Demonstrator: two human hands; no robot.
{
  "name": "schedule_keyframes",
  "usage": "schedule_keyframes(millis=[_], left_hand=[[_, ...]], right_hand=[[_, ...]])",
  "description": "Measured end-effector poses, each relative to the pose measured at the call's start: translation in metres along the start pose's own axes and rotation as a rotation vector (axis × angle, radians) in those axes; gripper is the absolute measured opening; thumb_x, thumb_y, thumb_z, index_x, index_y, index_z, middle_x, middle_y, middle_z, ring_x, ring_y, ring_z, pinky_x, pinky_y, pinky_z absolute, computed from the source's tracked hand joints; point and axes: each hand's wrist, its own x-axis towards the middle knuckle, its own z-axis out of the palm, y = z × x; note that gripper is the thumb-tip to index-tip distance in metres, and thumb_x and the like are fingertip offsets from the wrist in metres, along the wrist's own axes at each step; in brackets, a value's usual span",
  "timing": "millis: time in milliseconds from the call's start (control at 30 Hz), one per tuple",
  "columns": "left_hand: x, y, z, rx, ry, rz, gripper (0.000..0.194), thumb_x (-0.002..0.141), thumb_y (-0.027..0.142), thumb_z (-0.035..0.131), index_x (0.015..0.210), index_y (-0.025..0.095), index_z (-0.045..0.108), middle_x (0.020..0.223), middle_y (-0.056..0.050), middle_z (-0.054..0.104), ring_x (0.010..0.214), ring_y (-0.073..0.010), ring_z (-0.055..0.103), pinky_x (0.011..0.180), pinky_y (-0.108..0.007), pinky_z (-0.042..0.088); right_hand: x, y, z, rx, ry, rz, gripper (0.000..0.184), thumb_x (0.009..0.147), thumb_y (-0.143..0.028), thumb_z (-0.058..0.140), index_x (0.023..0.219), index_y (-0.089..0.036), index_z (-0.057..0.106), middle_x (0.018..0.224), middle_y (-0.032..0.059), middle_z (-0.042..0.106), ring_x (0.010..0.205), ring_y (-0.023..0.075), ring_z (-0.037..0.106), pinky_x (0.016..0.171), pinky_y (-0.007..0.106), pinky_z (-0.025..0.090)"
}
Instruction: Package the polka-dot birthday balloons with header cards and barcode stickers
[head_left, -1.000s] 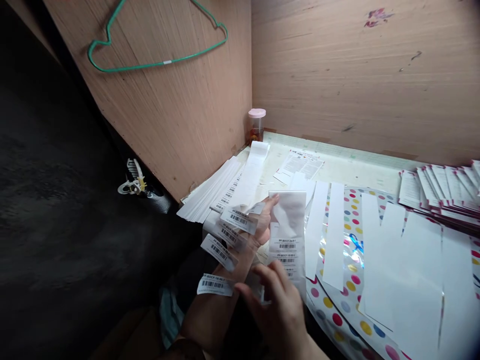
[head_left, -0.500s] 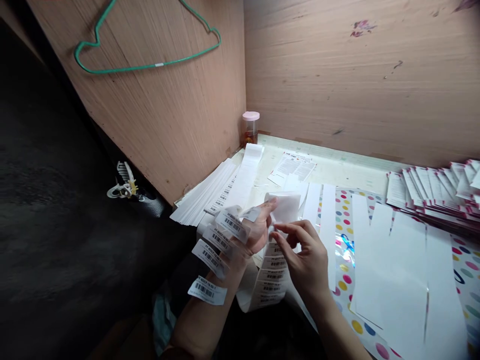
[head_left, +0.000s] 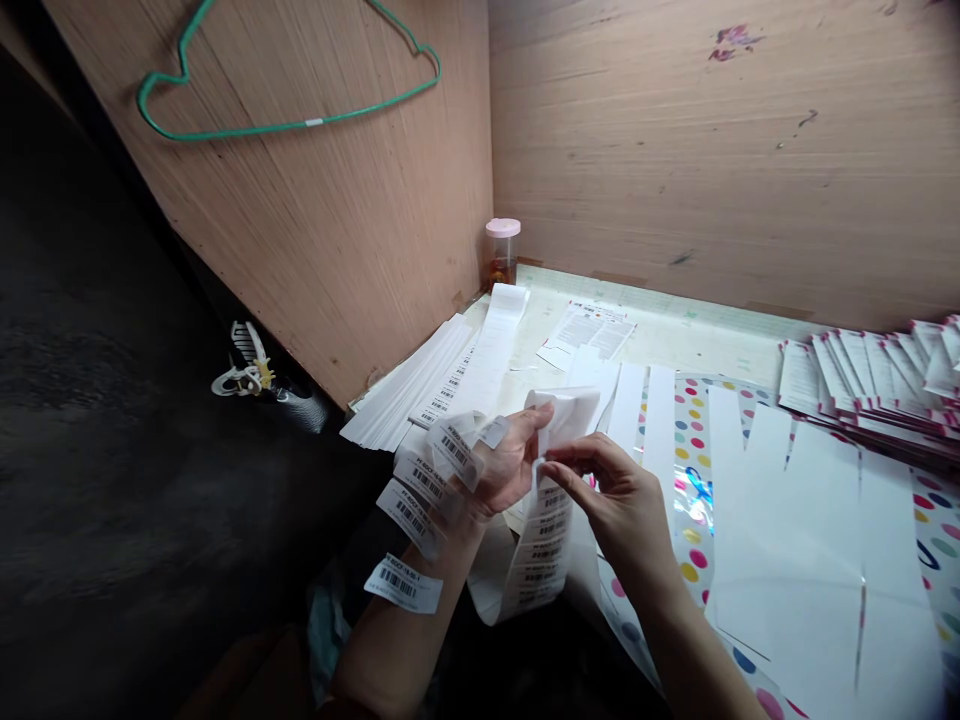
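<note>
A long strip of barcode labels (head_left: 546, 535) hangs in a loop between my hands. My left hand (head_left: 510, 465) is closed around the strip's upper part, thumb on its pale backing. Several peeled barcode stickers (head_left: 405, 582) cling to my left wrist and forearm, overlapping near the hand. My right hand (head_left: 611, 485) pinches with thumb and forefinger at the strip's left edge, close to the left palm. The fingertips touch the strip where a label begins; whether a label edge has lifted there is too small to tell.
Stacked white label sheets (head_left: 409, 385) lie at the left of the table, beside a lidded jar (head_left: 503, 250). White paper strips (head_left: 787, 530) cover a dotted cloth (head_left: 694, 425). Pink-edged cards (head_left: 847, 375) are piled at right. A green hanger (head_left: 262, 130) hangs on the left panel.
The right thumb and forefinger have closed together at the strip's edge. My left forearm, with its stickers, has shifted slightly left and turned a little.
</note>
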Motion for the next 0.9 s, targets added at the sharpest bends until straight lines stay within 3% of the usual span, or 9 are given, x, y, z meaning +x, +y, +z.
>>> schedule_keyframes(millis=[133,400,600,700,800,900], left_hand=[[-0.002,0.002,-0.002,-0.022,-0.141,-0.056,0.026,0.076,0.034,0.073,0.090,0.013,0.070,0.094,-0.010,0.073,0.108,-0.0297,0.064,0.096,-0.040,0.048],[-0.004,-0.001,-0.007,-0.006,-0.019,-0.017,0.013,0.074,0.030,0.076,0.077,0.019,0.070,0.078,-0.005,0.071,0.102,-0.0279,0.066,0.095,-0.037,0.048],[-0.002,0.004,0.000,-0.078,-0.126,-0.027,0.016,0.077,0.029,0.071,0.084,0.014,0.070,0.089,-0.008,0.072,0.109,-0.0291,0.064,0.100,-0.040,0.044],[0.005,0.005,-0.002,-0.106,-0.043,0.045,0.012,0.076,0.023,0.071,0.084,0.014,0.070,0.093,-0.008,0.073,0.110,-0.0262,0.064,0.103,-0.036,0.042],[0.018,0.003,-0.009,-0.101,0.077,0.028,0.014,0.076,0.022,0.071,0.087,0.013,0.070,0.092,-0.008,0.074,0.105,-0.0259,0.066,0.102,-0.036,0.043],[0.032,0.001,-0.016,-0.049,0.134,-0.054,0.019,0.077,0.027,0.073,0.089,0.012,0.070,0.087,-0.009,0.075,0.099,-0.0279,0.068,0.097,-0.041,0.047]], right_hand=[[0.001,0.002,0.000,0.018,-0.007,0.002,0.014,0.082,-0.035,0.072,0.081,-0.021,0.072,0.076,0.0016,0.062,0.069,0.0140,0.055,0.064,0.028,0.045],[0.007,0.004,-0.004,0.102,-0.147,0.082,0.019,0.083,-0.036,0.069,0.077,-0.019,0.066,0.076,0.0015,0.060,0.071,0.0146,0.056,0.067,0.029,0.045],[-0.002,0.004,-0.004,0.069,-0.104,-0.040,0.013,0.089,-0.030,0.063,0.081,-0.020,0.062,0.080,0.0016,0.055,0.075,0.0146,0.053,0.069,0.029,0.045],[-0.015,-0.002,-0.005,0.131,-0.022,-0.151,0.005,0.088,-0.021,0.062,0.084,-0.021,0.060,0.087,0.0037,0.057,0.082,0.0172,0.055,0.071,0.032,0.045],[-0.036,-0.017,0.003,0.266,0.044,-0.198,0.011,0.088,-0.011,0.059,0.087,-0.023,0.058,0.085,0.0039,0.059,0.084,0.0180,0.057,0.074,0.033,0.046],[-0.061,-0.033,0.026,0.439,-0.106,-0.078,0.013,0.089,-0.011,0.056,0.085,-0.023,0.055,0.079,0.0020,0.059,0.076,0.0157,0.057,0.067,0.029,0.048]])
